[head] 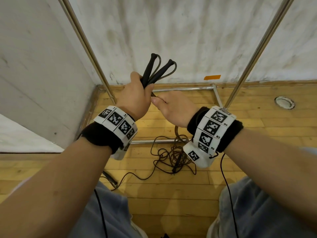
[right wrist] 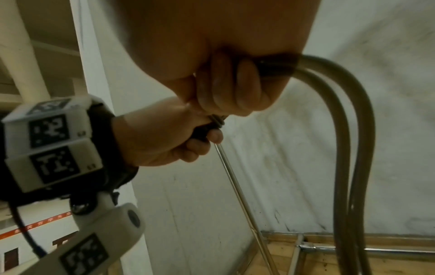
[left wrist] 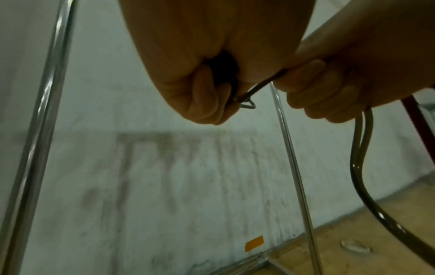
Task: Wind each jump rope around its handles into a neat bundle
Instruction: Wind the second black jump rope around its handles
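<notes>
In the head view my left hand grips two black handles of a jump rope, which stick up and fan apart. Short loops of rope bend back from their tips. My right hand sits just beside it and pinches the brownish rope where it leaves the left fist. In the right wrist view the right hand holds a doubled strand of rope that hangs down. The left wrist view shows the left hand clenched round the handles' ends. More rope lies tangled on the floor, with another black handle nearby.
Two slanted metal poles of a rack frame stand ahead, with base bars on the wooden floor. A stained white wall is behind, with orange tape. A round metal floor fitting is at right. My knees are below.
</notes>
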Tool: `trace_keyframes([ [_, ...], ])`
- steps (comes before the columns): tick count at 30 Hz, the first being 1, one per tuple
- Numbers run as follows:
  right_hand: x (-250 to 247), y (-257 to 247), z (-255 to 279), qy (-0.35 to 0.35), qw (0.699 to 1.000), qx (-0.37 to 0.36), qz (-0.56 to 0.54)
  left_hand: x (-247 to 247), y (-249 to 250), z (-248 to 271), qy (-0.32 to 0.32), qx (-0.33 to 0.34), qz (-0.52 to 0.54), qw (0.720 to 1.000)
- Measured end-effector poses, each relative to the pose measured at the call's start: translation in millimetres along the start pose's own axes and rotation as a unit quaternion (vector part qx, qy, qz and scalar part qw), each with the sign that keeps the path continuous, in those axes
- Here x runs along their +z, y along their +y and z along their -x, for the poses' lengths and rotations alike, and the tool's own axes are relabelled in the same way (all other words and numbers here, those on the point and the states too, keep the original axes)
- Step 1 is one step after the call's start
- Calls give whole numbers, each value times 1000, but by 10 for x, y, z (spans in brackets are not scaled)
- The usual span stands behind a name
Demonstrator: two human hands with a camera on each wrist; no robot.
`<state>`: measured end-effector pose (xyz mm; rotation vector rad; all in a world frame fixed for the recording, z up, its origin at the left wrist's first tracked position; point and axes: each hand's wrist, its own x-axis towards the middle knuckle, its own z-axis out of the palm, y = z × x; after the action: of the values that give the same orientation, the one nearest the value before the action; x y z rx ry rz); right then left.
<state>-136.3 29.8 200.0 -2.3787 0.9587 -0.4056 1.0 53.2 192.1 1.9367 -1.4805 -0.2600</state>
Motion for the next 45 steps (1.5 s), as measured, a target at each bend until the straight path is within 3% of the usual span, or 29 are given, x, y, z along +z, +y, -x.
trace_keyframes([
  [11,-166,78,74,52,995,14,-80,107,-64,-56,63,3,80,995],
  [15,-201,179,79,67,995,31,-62,194,-73,29,9,3,-1,1000],
  [19,-205,201,58,63,988,72,-118,287,-80,102,-76,9,-55,995],
  [22,-183,175,68,14,981,86,-173,326,-72,151,-122,18,-74,990],
  [26,-121,134,149,-64,989,24,-129,396,-58,93,-113,-13,-152,982],
  [33,-204,286,133,30,998,28,-40,335,-142,13,-139,-65,-235,960],
  [38,-342,456,68,97,993,68,8,327,-31,143,-190,7,-283,940],
  [42,-552,593,34,109,991,74,-33,228,85,244,-234,87,-156,956],
  [45,-686,700,40,91,987,70,-110,76,171,263,-226,127,-118,959],
])
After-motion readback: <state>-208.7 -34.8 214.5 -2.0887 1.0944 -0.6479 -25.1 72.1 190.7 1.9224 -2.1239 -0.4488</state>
